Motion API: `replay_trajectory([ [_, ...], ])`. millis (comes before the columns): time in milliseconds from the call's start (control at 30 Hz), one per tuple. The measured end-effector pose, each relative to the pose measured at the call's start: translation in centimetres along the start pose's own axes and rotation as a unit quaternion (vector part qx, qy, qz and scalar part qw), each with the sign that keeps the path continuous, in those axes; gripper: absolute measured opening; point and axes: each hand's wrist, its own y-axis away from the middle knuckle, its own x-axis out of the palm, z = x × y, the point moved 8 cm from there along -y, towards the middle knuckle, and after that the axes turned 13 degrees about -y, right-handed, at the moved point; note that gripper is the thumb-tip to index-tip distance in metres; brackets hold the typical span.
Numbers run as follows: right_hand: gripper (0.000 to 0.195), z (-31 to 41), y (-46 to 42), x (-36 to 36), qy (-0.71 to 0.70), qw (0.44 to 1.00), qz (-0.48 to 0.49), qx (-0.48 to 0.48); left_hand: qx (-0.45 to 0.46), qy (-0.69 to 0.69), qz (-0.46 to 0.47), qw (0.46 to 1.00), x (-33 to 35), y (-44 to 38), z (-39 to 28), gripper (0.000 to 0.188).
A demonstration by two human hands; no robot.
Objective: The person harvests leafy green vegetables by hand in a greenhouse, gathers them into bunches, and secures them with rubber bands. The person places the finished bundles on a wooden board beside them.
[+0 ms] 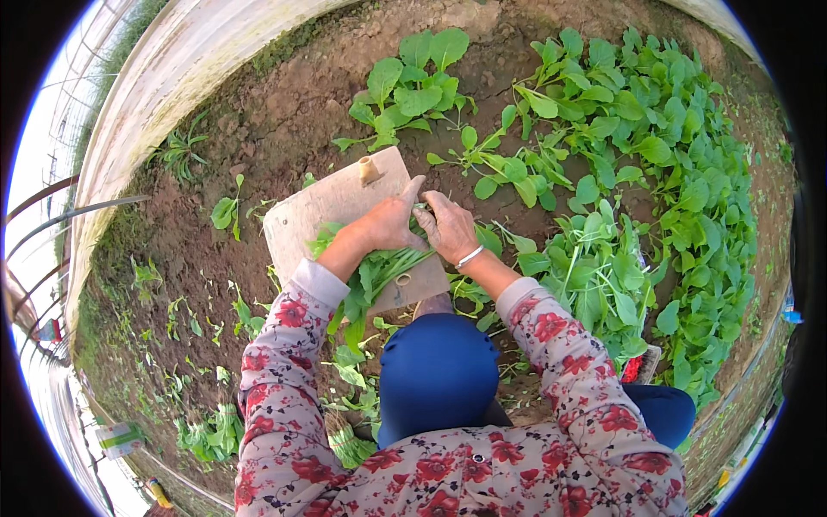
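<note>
A wooden board (303, 213) with a short peg (368, 169) standing on it lies tilted in front of me. Across it rests a bunch of leafy greens (387, 268), leaves towards me at the lower left, pale stems to the right. My left hand (392, 221) is around the bunch, thumb pointing up and away. Close against it, my right hand (451, 229) has its thumb and fingers bent at the stems; whether they grip any is hidden. A white bangle (470, 256) circles my right wrist. Below the board is my blue-clad knee (439, 375).
A heap of picked greens (601, 278) lies right of my right arm, with a red-and-grey object (639, 367) beside it. Growing leafy plants (685, 168) fill the right side. Tied bundles (223, 430) lie on the soil (194, 258) at lower left. Plastic sheeting (174, 58) borders the far left.
</note>
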Motion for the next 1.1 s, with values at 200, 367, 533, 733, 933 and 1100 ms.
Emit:
replay_trajectory([
  [200, 0.024, -1.3, 0.5, 0.9, 0.003, 0.998, -0.058, 0.014, -0.043, -0.230, 0.027, 0.972, -2.6, 1.0, -1.3, 0.097],
  [367, 0.023, -1.5, 0.0, 0.6, 0.014, 0.997, -0.063, 0.051, -0.103, -0.341, 0.056, 0.933, -6.2, 3.7, -3.2, 0.065],
  [533, 0.026, -1.4, -0.7, 0.6, 0.022, 0.996, -0.048, 0.069, -0.067, -0.343, -0.180, 0.919, -3.9, 5.0, -5.4, 0.048],
  [733, 0.034, -2.6, -1.1, 1.4, 0.023, 0.986, -0.005, 0.165, -0.075, -0.196, -0.278, 0.937, -0.7, 5.4, -1.7, 0.050],
  [933, 0.023, -5.6, -2.2, 2.7, -0.147, 0.963, -0.013, 0.225, -0.060, -0.176, -0.303, 0.935, -0.7, 5.6, -1.7, 0.049],
  [1100, 0.015, -5.5, -2.3, 3.1, -0.360, 0.894, -0.082, 0.255, -0.089, -0.146, -0.294, 0.940, -0.2, 5.7, -0.9, 0.051],
])
